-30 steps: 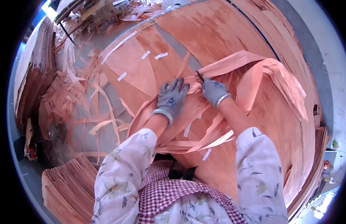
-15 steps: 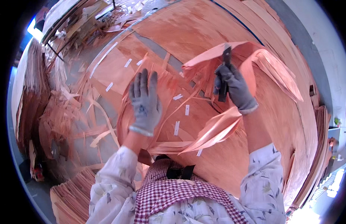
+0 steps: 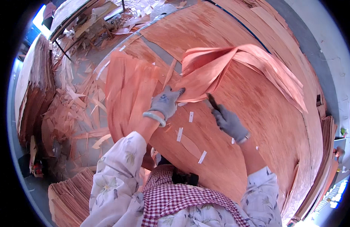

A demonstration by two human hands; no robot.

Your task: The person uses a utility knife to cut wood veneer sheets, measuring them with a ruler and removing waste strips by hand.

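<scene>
My left hand [image 3: 165,103], in a grey glove, is closed at the near left end of a folded reddish veneer sheet [image 3: 207,73]. That sheet rises in loose folds and trails off to the right. Under my left wrist and beyond it lies another veneer piece [image 3: 129,83], wavy at its edges. My right hand [image 3: 231,124], also gloved, grips a dark knife [image 3: 212,101]; its tip is near the folded sheet's lower edge. Both hands are above a broad veneer layer [image 3: 258,128] bearing several short white tape strips [image 3: 180,134].
Veneer scraps [image 3: 69,113] litter the floor to the left. Stacked veneer stands at the far left [image 3: 37,83], with another stack [image 3: 71,196] at the lower left. A dark hose [image 3: 239,22] crosses the far side. A table [image 3: 71,17] stands at the upper left.
My left hand has moved right and down onto the folded sheet. My right hand has come down with the knife. The loose near flap is gone from the front, and the left veneer piece lies spread out.
</scene>
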